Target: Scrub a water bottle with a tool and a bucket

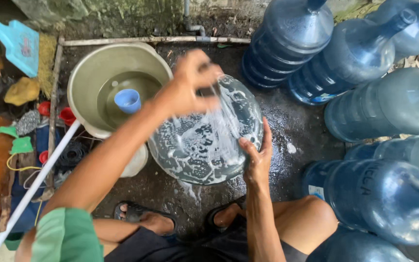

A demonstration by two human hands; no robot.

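Soapy water jug scrubbed on a wet concrete floor

Hands work a large clear blue water jug (204, 140) lying on its side at centre, streaked with white suds. The left hand (190, 85), blurred, rests over the jug's far side, fingers curled together on it; what they grip cannot be told. The right hand (257, 155) presses flat against the near right wall, fingers spread. Slick with soap, the jug looks slippery, rigid and light if empty; the neck or base rim seems safest to grip. A basin (86, 73) with a blue cup (127, 100) stands left. More jugs (360, 58) crowd the right. The floor (297, 126) is dark and wet.
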